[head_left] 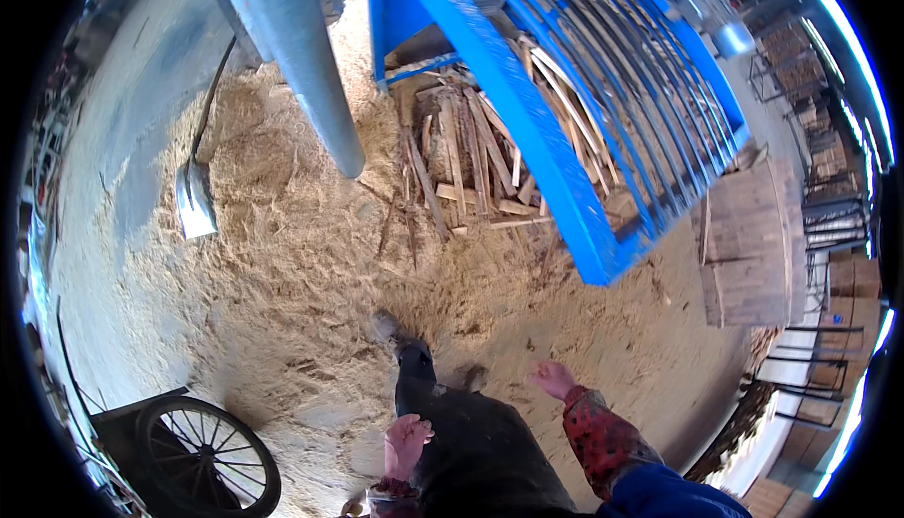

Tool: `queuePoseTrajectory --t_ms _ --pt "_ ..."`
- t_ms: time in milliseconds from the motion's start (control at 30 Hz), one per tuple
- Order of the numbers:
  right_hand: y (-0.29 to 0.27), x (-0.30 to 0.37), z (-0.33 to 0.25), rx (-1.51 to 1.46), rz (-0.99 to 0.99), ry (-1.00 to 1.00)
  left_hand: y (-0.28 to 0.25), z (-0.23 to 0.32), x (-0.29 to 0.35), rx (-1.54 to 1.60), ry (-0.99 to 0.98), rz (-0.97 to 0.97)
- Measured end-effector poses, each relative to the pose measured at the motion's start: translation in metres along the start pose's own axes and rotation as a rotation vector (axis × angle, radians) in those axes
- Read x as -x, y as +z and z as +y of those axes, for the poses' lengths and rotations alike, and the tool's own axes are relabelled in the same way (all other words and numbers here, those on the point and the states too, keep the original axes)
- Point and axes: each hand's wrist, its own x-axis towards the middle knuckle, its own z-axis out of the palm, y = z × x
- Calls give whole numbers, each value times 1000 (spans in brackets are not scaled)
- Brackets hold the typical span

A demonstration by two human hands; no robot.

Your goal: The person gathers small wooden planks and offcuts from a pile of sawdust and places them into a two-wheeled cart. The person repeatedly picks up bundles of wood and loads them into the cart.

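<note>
My left hand hangs in front of my dark trousers, its fingers loosely bent with nothing in them. To its right and farther forward, my right hand is held over the sawdust-covered floor, also empty with loosely curled fingers. A patterned red sleeve covers the right forearm. Both hands are apart from any object. One of my shoes is forward on the sawdust. Ahead lies a pile of wood scraps, partly hidden by a blue metal frame with dark bars.
A thick grey pipe slants down at the upper middle. Left of it lies a shovel with a dark handle. At lower left stands a cart with a spoked wheel. A stack of wooden boards stands right, with a motor behind.
</note>
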Motion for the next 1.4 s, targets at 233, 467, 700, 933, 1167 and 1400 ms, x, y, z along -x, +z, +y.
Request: queuePoseTrajectory --t_ms 233,467,700,933,1167,1400 --pt "25 -65 -48 88 -222 187 -24 54 -130 128 82 -41" --pt "83 -229 -100 -211 -92 -89 -71 96 -322 117 309 -71" --pt "71 -396 -78 18 -74 -155 -84 102 -437 47 224 128" --pt "-47 -554 -20 407 -3 51 -63 54 -522 -211 203 181" --pt "-190 -680 40 715 583 -134 -17 60 -628 -325 392 302" --pt "-215 -750 -10 671 635 -3 4 37 -766 -456 534 574"
